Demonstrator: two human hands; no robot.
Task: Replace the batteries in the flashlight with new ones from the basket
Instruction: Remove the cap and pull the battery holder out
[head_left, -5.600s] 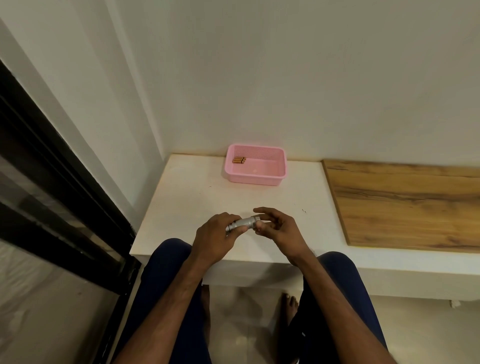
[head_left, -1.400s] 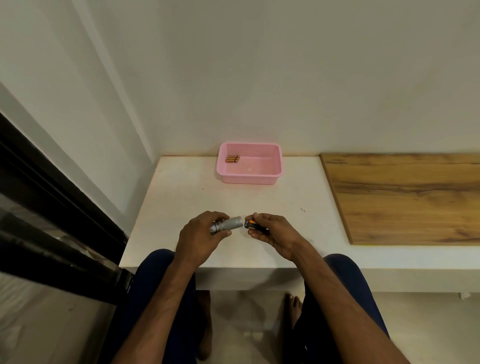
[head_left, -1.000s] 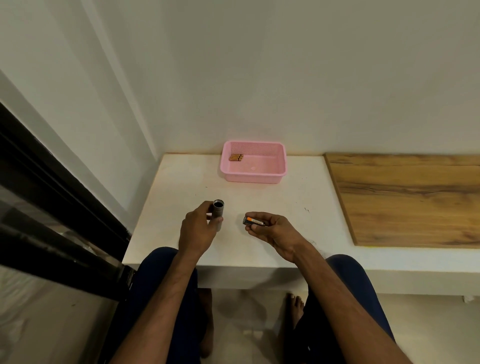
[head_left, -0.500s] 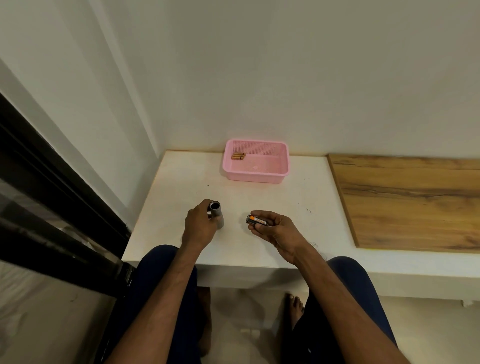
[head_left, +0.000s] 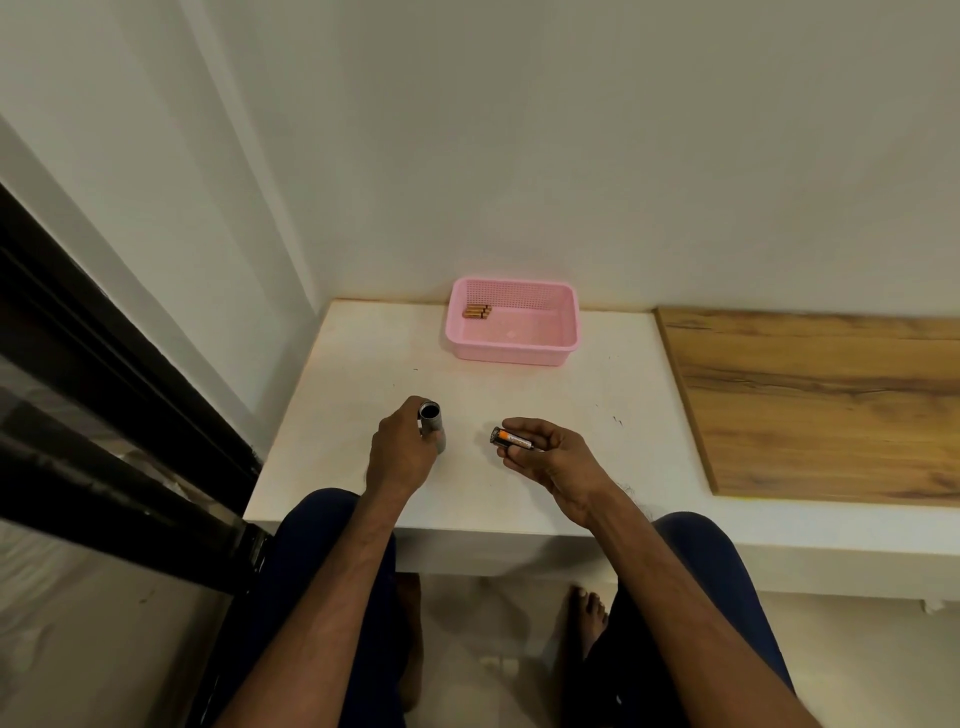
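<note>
The left hand (head_left: 400, 454) curls its fingers round a grey metal flashlight tube (head_left: 431, 425) and holds it almost upright. The tube's lower end is at the white tabletop (head_left: 358, 364), and its open, dark upper end faces the camera. Just to the right, apart from the tube, the right hand (head_left: 553, 460) is turned palm up. Its thumb and curled fingers pinch a short black-and-orange battery cartridge (head_left: 511, 440), which lies sideways with its round dark end pointing at the flashlight. There is pale print on the orange band, but it is too small to read.

Farther back, near the wall, a pink perforated plastic basket (head_left: 511, 354) sits on the table. A few copper-coloured batteries (head_left: 477, 311) lie side by side in its back left corner. Any markings on them are too small to make out.

The table is a white slab with faint smudges and a few dark specks, set into a corner of plain off-white walls (head_left: 571, 156). To the right, a wood-grain board (head_left: 821, 400) lies flat on the same ledge, against the wall. To the left, a black frame (head_left: 104, 374) runs diagonally down the side.

Below the table edge are the person's knees in dark blue trousers (head_left: 711, 566) and bare feet (head_left: 589, 618) on a pale floor.
</note>
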